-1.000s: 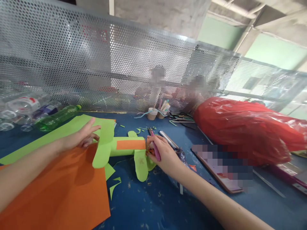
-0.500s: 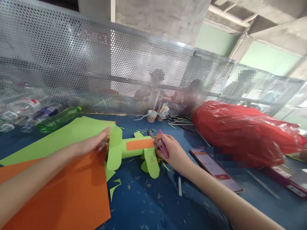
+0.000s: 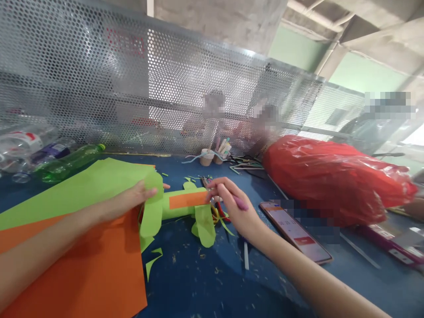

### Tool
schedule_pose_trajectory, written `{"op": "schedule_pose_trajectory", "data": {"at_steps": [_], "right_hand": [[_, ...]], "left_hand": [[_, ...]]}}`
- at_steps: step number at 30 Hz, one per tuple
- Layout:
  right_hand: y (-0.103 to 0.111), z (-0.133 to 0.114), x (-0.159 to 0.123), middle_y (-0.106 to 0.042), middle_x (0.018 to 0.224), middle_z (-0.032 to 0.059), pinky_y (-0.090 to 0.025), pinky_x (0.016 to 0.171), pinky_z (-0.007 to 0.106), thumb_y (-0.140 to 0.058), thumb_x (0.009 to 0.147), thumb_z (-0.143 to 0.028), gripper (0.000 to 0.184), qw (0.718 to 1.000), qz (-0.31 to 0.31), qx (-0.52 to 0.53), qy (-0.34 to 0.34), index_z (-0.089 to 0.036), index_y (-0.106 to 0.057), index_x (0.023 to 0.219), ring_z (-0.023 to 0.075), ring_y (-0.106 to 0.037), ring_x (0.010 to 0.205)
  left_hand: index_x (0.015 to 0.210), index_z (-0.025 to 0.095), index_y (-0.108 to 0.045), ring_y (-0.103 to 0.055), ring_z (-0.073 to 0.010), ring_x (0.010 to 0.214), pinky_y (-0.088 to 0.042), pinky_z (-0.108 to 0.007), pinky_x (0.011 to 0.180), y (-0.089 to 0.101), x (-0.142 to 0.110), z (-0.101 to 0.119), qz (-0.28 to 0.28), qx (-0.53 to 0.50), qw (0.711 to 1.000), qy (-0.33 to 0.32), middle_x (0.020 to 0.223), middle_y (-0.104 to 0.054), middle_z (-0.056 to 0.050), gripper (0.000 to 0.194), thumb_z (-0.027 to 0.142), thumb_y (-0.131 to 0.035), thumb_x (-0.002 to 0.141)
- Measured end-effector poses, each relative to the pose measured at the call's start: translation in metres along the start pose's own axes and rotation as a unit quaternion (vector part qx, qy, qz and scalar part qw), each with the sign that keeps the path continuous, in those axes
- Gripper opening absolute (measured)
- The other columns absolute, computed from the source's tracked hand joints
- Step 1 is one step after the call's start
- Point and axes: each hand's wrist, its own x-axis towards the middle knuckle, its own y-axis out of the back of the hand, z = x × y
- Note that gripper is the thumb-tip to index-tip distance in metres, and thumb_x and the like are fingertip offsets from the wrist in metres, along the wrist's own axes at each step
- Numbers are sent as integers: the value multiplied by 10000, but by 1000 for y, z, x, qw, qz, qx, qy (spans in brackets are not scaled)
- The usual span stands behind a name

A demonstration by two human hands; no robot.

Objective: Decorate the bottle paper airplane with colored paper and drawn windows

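A green paper tube (image 3: pixel 177 212) with an orange strip (image 3: pixel 187 200) along it lies across the middle, with rounded green flaps at both ends. My left hand (image 3: pixel 141 194) grips its left end, thumb in front of the large flap (image 3: pixel 152 216) and a fingertip showing behind it. At the tube's right end, my right hand (image 3: pixel 236 212) is closed around a purple pen (image 3: pixel 241 202). The pen's tip is hidden by the fingers. Scissors with red and yellow handles (image 3: pixel 217 215) lie partly behind the tube and right hand.
Green paper (image 3: pixel 99 181) and orange paper (image 3: pixel 86 274) sheets cover the left side. Behind them lie plastic bottles (image 3: pixel 69 163). Cups of pens (image 3: pixel 207 158) stand near the perforated metal screen (image 3: pixel 185 88). A phone (image 3: pixel 291 229) and a red plastic bag (image 3: pixel 331 176) are on the right.
My right hand has turned the pen so mostly its back end shows, and its fingers have moved to the tube's edge. My left thumb has come over the front of the left flap.
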Motion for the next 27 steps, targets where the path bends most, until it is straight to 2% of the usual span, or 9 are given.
{"op": "schedule_pose_trajectory", "data": {"at_steps": [2, 4, 6, 11, 14, 17, 20, 23, 27], "right_hand": [[-9, 0, 1, -583, 673, -35, -447, 764, 320, -386, 972, -392, 230, 994, -11, 96, -42, -260, -542, 1077, 181, -586, 734], [-17, -1, 3, -545, 676, -51, -433, 694, 285, -514, 891, -310, 103, 991, -4, 127, -49, -254, -523, 976, 160, -549, 690], [-22, -5, 3, -565, 754, -32, -420, 640, 267, -576, 823, -272, 75, 989, -4, 138, -44, -238, -519, 860, 149, -539, 693], [-24, -12, 0, -548, 690, -30, -459, 690, 296, -497, 879, -315, 98, 985, 0, 163, -54, -231, -516, 830, 153, -554, 682], [-26, -7, -5, -487, 625, -61, -441, 609, 271, -582, 842, -311, 166, 987, 12, 149, -62, -240, -452, 768, 125, -491, 571], [-31, -2, -8, -432, 587, -72, -403, 555, 255, -597, 845, -315, 238, 990, 9, 131, -50, -236, -426, 699, 104, -419, 514], [-38, 2, -8, -443, 589, -66, -390, 559, 255, -578, 857, -295, 245, 990, -7, 139, -23, -233, -420, 682, 107, -417, 537], [-43, 2, -5, -423, 569, -77, -390, 566, 258, -566, 857, -272, 242, 989, -9, 150, -18, -236, -404, 680, 104, -398, 526], [-46, 3, -5, -397, 568, -81, -385, 568, 261, -555, 867, -276, 248, 988, -16, 154, -27, -238, -392, 684, 102, -373, 526]], "left_hand": [[1277, 306, -589, -610, -274, 1149, -534, -391, 924, 2, 0, 0, -28, -6, 1000, 4, 1325, -601, -65, 561, 668, -441, 875], [1275, 304, -594, -589, -277, 1187, -510, -413, 978, 2, 0, 0, -23, 19, 1000, 6, 1357, -572, -65, 539, 636, -510, 859], [1282, 321, -594, -558, -283, 1225, -477, -432, 1027, -2, -1, 1, -3, 41, 999, 4, 1350, -564, -52, 510, 606, -520, 865], [1276, 339, -608, -487, -309, 1287, -391, -484, 1107, -14, -4, -2, 49, 85, 995, -5, 1317, -508, -59, 499, 590, -541, 849], [1276, 326, -607, -500, -309, 1263, -378, -501, 1115, -20, -5, -7, 69, 86, 994, -10, 1314, -458, -76, 516, 600, -553, 842], [1260, 325, -614, -444, -313, 1309, -364, -502, 1122, -24, -6, -8, 92, 88, 991, -27, 1316, -449, -69, 477, 573, -556, 856], [1244, 321, -618, -370, -322, 1354, -351, -529, 1118, -26, -8, -5, 101, 85, 991, -37, 1367, -391, -78, 437, 545, -550, 875], [1221, 307, -631, -392, -322, 1331, -361, -540, 1107, -26, -11, -1, 101, 79, 991, -32, 1395, -326, -88, 418, 525, -562, 871], [1214, 302, -629, -377, -320, 1345, -386, -518, 1100, -25, -13, 2, 90, 79, 992, -41, 1396, -370, -79, 403, 507, -567, 873]]}}
